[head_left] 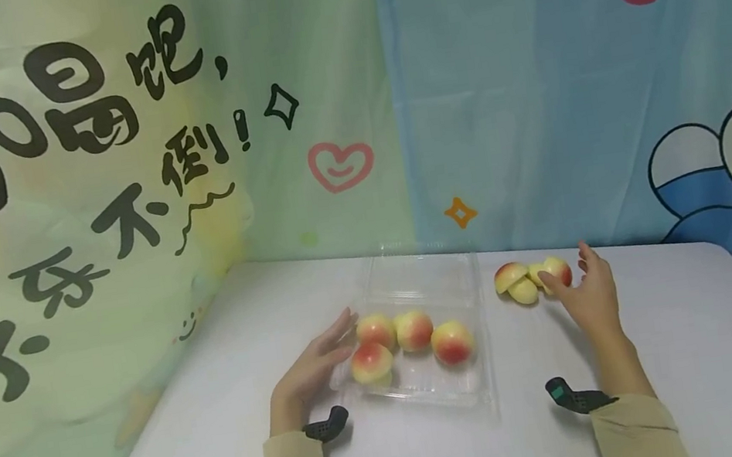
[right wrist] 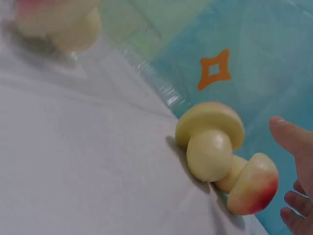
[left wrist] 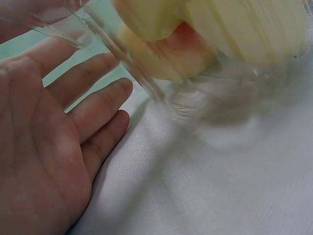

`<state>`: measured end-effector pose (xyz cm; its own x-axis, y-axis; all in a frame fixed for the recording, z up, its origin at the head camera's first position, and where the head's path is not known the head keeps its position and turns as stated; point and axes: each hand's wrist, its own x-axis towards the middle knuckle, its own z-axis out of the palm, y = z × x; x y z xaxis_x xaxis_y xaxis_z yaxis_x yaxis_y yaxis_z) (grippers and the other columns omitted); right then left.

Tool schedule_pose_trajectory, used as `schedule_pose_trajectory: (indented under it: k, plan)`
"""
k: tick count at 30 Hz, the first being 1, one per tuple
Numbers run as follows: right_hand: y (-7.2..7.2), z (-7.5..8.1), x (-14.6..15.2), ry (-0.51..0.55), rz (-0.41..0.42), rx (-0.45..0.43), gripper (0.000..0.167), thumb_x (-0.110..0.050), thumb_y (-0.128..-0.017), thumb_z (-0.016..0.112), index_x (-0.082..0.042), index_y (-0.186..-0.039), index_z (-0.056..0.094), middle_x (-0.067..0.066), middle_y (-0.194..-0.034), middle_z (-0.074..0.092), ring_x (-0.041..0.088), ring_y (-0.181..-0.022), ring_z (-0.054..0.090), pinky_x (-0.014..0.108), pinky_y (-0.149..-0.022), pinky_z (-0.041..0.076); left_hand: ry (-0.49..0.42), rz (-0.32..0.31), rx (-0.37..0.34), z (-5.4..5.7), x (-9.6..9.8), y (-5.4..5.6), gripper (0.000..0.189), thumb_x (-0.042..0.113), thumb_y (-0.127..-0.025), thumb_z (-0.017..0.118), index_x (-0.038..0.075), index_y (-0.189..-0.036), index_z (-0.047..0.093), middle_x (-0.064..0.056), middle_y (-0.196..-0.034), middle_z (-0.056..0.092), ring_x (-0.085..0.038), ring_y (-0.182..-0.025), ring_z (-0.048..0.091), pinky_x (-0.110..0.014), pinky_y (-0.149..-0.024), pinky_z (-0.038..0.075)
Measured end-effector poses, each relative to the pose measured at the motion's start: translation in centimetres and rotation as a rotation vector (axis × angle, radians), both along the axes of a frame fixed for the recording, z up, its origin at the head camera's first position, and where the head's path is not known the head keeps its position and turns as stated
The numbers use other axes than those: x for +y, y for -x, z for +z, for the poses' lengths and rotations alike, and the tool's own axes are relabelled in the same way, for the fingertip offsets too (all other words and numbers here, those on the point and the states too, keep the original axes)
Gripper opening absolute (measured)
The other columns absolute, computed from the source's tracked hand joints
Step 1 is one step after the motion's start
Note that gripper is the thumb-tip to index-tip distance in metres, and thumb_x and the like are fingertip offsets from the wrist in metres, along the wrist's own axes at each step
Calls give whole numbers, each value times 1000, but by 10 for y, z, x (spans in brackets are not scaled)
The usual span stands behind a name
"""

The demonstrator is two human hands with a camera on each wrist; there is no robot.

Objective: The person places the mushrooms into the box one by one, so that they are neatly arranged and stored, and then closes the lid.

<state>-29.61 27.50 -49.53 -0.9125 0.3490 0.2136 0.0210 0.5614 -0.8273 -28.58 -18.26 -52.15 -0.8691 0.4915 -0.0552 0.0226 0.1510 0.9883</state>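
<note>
A clear plastic box (head_left: 423,386) with its lid laid back stands mid-table and holds several toy mushrooms (head_left: 453,343) with red-and-yellow caps. At the box's left side is my left hand (head_left: 311,365), its fingers extended along the clear wall; the left wrist view shows the palm bare. To the right of the box, two loose mushrooms lie together: one with its pale stem toward me (right wrist: 210,147), the other tipped with a red patch on its cap (right wrist: 255,188). My right hand (head_left: 590,298) is beside this second one, thumb and fingers spread, holding nothing.
The white table (head_left: 520,425) ends at a printed curtain (head_left: 499,124) behind the box and loose mushrooms. More printed cloth (head_left: 94,243) hangs along the left side. A dark device (head_left: 329,424) is strapped on the left wrist, and another (head_left: 575,396) on the right.
</note>
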Motion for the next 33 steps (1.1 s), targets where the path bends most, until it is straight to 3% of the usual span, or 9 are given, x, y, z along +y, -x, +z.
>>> schedule_pose_trajectory:
  k: [4,9,16,24,33]
  plan:
    - [13,-9,4,-65,-3,-53,93,-43,-85,66,-4,-152,14,31,-146,28,46,-132,35,59,-107,33,-5,-11,11,-1,-2,1,69,21,-94,56,21,-153,19,2,-158,25,-28,-143,28,-50,-120,6]
    - [18,-20,4,-86,-6,-82,94,-44,-84,68,-4,-151,17,33,-142,31,47,-129,37,60,-105,35,-8,2,-1,-3,-2,1,69,22,-92,58,25,-152,23,3,-157,26,-27,-143,29,-52,-119,5]
    - [17,-22,2,-115,6,-64,82,-35,-86,68,1,-147,27,34,-138,35,47,-126,36,60,-104,33,-21,10,-10,-1,-1,0,69,20,-92,59,24,-152,24,5,-156,27,-26,-144,26,-51,-120,4]
    - [15,-25,8,-122,3,-54,67,-26,-90,62,3,-143,34,32,-130,42,44,-117,44,56,-97,39,14,27,-5,1,1,-2,70,22,-91,59,25,-152,23,5,-156,28,-28,-144,27,-55,-118,4]
    - [11,-21,23,-82,26,-79,66,-25,-92,58,2,-145,29,33,-140,42,46,-128,42,56,-105,38,28,50,-27,5,3,-4,70,26,-91,60,28,-151,24,9,-155,29,-19,-148,12,-56,-118,-1]
